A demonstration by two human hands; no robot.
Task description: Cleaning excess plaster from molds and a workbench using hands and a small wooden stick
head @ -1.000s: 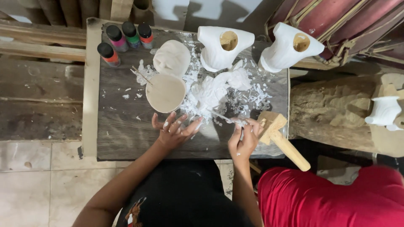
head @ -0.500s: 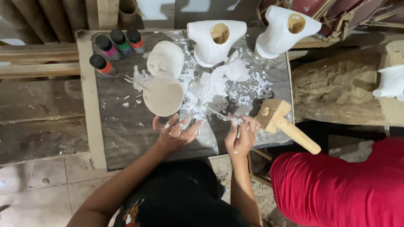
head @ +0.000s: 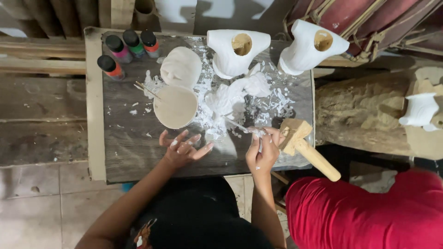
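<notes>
The right hand (head: 262, 152) pinches a thin, plaster-smeared tool (head: 240, 126) between fingertips and thumb; the tool's slim shaft angles up and left toward a lumpy heap of white plaster scraps (head: 230, 99) in the middle of the board. The left hand (head: 183, 148) lies open just beside it, fingers spread and dabbed with white, palm down on the bare wood and holding nothing. Just above the left hand sits a round, smooth, cream-coloured disc (head: 176, 107), with thin sticks (head: 146, 89) resting at its upper left edge, and above that a pale oval cast (head: 181, 67). Two white hollow moulds (head: 237, 51) (head: 311, 46), each with a round tan opening, stand at the far edge. Four small paint bottles (head: 125, 51) with dark caps cluster at the far left corner. A blocky wooden mallet (head: 304, 147) lies touching the right hand's outer side, its handle overhanging the edge. The work surface (head: 124, 152) is a grey, weathered plank top dusted with flakes. A rough log (head: 360, 110) stands to the right, tiled floor (head: 41, 203) below, and a person in a red garment (head: 369, 216) close by.
</notes>
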